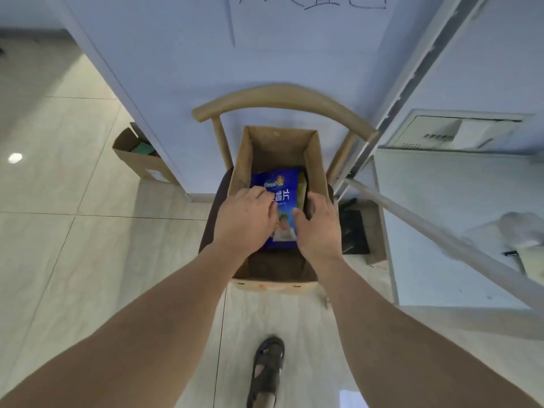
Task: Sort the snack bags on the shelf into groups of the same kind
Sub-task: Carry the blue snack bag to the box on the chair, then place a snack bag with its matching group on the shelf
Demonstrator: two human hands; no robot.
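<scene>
Both your hands are down inside the open cardboard box (315,160) at the middle of the frame. Your left hand (245,219) lies over the left half of the blue snack bag (282,198), knuckles up, fingers bent down onto its face; whether they actually pinch the bag or only rest on it cannot be told, since the fingertips are hidden. Your right hand (319,228) sits at the bag's right edge, thumb laid across the printed front and fingers curled down behind that edge, so it appears to grip the bag there.

The blue bag stands tilted in the box, white characters on its upper part and a pale picture lower down. Just right of it, wedged against the box wall, a yellow-green bag (303,187) shows as a narrow strip.

The box sits on the dark seat of a wooden chair (282,97), whose curved back rail arcs above the box's far wall. A white panel (206,83) stands behind the chair, with handwriting at the top of the frame. At the right, a white metal shelf frame (441,228) slants across, close to your right forearm. At the left, a second cardboard box (141,160) rests on the tiled floor (59,231). At the bottom centre, your sandalled foot (269,372) stands on the tiles.
</scene>
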